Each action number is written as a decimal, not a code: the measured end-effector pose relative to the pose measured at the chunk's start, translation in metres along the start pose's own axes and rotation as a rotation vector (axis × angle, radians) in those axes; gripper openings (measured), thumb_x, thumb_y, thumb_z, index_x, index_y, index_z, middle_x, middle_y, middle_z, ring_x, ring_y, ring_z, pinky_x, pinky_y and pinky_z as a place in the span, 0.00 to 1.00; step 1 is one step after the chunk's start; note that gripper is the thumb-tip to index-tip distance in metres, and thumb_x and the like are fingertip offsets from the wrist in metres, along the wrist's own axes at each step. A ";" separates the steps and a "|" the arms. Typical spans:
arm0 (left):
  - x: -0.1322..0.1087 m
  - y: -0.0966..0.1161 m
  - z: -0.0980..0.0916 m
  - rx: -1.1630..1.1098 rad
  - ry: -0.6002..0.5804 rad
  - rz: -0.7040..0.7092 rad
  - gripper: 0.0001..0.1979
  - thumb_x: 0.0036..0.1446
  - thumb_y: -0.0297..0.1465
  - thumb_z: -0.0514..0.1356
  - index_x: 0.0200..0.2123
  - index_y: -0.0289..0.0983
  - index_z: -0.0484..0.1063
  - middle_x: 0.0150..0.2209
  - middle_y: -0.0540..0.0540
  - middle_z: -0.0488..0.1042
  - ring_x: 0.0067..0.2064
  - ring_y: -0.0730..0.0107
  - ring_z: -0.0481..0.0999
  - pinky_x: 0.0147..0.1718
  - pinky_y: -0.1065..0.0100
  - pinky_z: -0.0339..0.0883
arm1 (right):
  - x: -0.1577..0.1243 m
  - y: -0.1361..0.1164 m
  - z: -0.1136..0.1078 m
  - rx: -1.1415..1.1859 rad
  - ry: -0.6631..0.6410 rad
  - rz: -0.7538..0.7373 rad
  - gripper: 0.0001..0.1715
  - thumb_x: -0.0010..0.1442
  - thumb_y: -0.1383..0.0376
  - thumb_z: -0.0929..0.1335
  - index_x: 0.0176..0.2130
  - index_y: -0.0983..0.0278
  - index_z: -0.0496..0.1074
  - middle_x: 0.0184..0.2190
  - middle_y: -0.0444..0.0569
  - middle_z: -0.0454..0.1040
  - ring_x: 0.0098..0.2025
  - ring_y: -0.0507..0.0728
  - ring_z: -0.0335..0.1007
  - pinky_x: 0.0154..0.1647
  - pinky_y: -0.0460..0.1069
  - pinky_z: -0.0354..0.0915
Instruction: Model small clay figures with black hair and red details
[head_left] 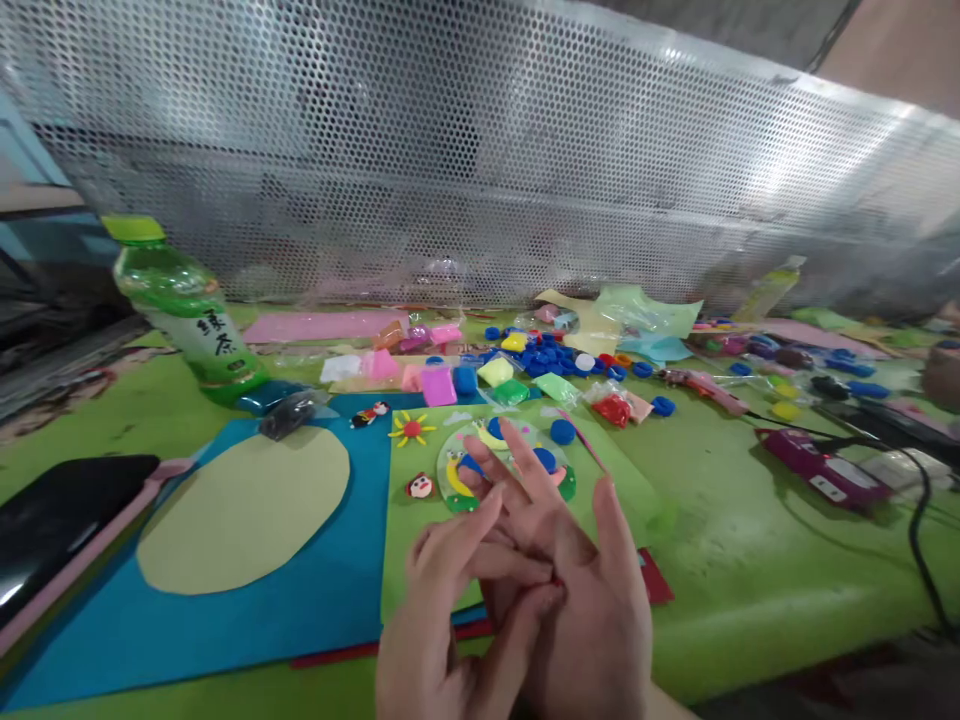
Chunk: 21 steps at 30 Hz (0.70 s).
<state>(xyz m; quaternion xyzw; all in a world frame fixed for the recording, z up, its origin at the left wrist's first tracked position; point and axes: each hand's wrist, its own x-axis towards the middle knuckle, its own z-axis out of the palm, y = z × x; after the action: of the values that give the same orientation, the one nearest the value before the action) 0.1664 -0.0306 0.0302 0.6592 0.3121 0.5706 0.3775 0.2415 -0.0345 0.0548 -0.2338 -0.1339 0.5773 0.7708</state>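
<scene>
My right hand [577, 580] is held palm up with its fingers spread, over the front edge of a light green sheet [420, 590]. Thumb and forefinger of my left hand [442, 620] pinch together against that palm, with a tiny red bit [557, 581] showing between them, perhaps modelling clay. On the sheet, beyond my fingers, are a yellow clay sun with a red centre [412, 429], a small clay face [419, 486] and a round picture [457, 440] with snail-like shapes and blue discs [562, 431]. My right fingers partly hide the picture.
Left are a blue sheet [300, 620] bearing a cream paper oval [247, 520], a black phone [67, 520] and a green tea bottle [187, 310]. Wrapped clay blocks [438, 386] and blue pieces [547, 355] lie behind, before a perforated metal screen [450, 150]. A purple car-shaped object [821, 468] lies right.
</scene>
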 end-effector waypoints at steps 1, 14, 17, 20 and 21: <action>0.000 0.004 0.000 -0.083 0.049 -0.091 0.21 0.59 0.35 0.63 0.55 0.55 0.67 0.29 0.60 0.79 0.36 0.75 0.77 0.46 0.74 0.69 | 0.002 -0.001 -0.001 -0.021 0.008 0.013 0.35 0.58 0.36 0.59 0.50 0.54 0.74 0.53 0.49 0.74 0.55 0.63 0.68 0.60 0.61 0.60; 0.075 -0.025 -0.073 -0.520 0.174 -0.770 0.16 0.43 0.28 0.73 0.36 0.38 0.75 0.23 0.53 0.75 0.27 0.74 0.76 0.28 0.74 0.76 | 0.088 -0.026 -0.007 -1.850 -0.746 -0.386 0.17 0.61 0.58 0.70 0.48 0.61 0.74 0.53 0.53 0.72 0.58 0.68 0.62 0.60 0.72 0.49; 0.093 -0.031 -0.079 -0.469 0.139 -0.884 0.06 0.57 0.20 0.62 0.39 0.33 0.72 0.27 0.52 0.74 0.27 0.76 0.75 0.26 0.74 0.74 | 0.098 -0.017 -0.013 -2.066 -0.855 -0.367 0.15 0.61 0.62 0.70 0.48 0.64 0.73 0.54 0.53 0.70 0.59 0.67 0.61 0.61 0.71 0.52; 0.108 -0.034 -0.074 -0.444 0.089 -0.924 0.07 0.60 0.21 0.60 0.43 0.32 0.71 0.34 0.50 0.74 0.29 0.77 0.74 0.25 0.75 0.72 | 0.098 -0.010 -0.017 -2.182 -0.929 -0.345 0.12 0.63 0.63 0.69 0.47 0.64 0.73 0.54 0.52 0.70 0.57 0.63 0.64 0.58 0.65 0.60; 0.112 -0.035 -0.071 -0.447 0.078 -0.924 0.08 0.61 0.22 0.60 0.44 0.32 0.71 0.35 0.50 0.74 0.30 0.77 0.74 0.24 0.75 0.72 | 0.098 -0.009 -0.018 -2.201 -0.941 -0.343 0.11 0.64 0.63 0.69 0.46 0.64 0.73 0.53 0.51 0.71 0.56 0.62 0.65 0.57 0.64 0.62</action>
<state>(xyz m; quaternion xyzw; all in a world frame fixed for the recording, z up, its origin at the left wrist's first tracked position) 0.1144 0.0922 0.0626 0.3339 0.4550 0.4209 0.7101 0.2867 0.0531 0.0377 -0.5111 -0.8503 0.0731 0.1016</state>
